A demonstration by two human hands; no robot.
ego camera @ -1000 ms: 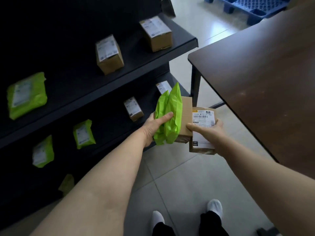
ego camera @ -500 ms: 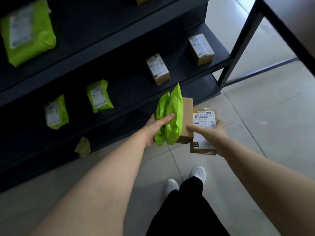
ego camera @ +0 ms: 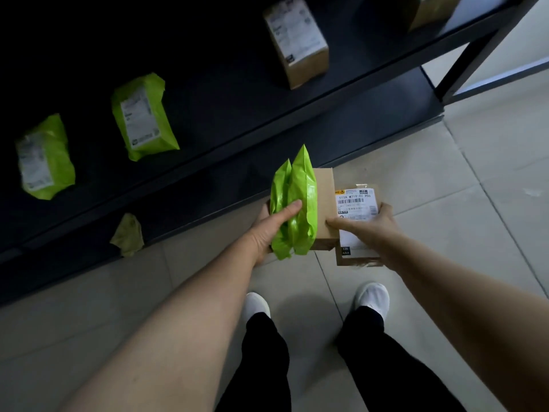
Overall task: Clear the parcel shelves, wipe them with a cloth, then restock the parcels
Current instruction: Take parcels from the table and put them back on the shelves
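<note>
- Parcel bundle (ego camera: 322, 209) is carried at centre frame above the tiled floor (ego camera: 445, 203), just near of the dark shelves (ego camera: 297, 120): two green mailer bags (ego camera: 300, 200), a plain cardboard box (ego camera: 325, 188) and a labelled box (ego camera: 355, 203) pressed side by side.
- The left hand (ego camera: 267, 230) grips the green mailer bags, thumb laid across their top. The right hand (ego camera: 367, 230) grips the labelled box from the right, thumb reaching onto the plain cardboard box.
- Progress, as a judgement: the job is mid-way. Four parcels are off the shelves, while two green mailers (ego camera: 142, 117) (ego camera: 44, 159) and a brown box (ego camera: 297, 40) lie on the middle shelf, with another box (ego camera: 430, 10) far right. One picture cannot settle whether this armful is coming off or going back. No wiping is under way; a crumpled yellow-green piece (ego camera: 127, 236) on the bottom shelf could be a cloth or a bag.
- Orientation: the held mailer bags stand on edge, long axis running near to far, pointed tips aimed at the shelves. The labelled box lies label-up, long axis also near to far. The shelved mailers lie flat, labels up, long axes running roughly front to back.
</note>
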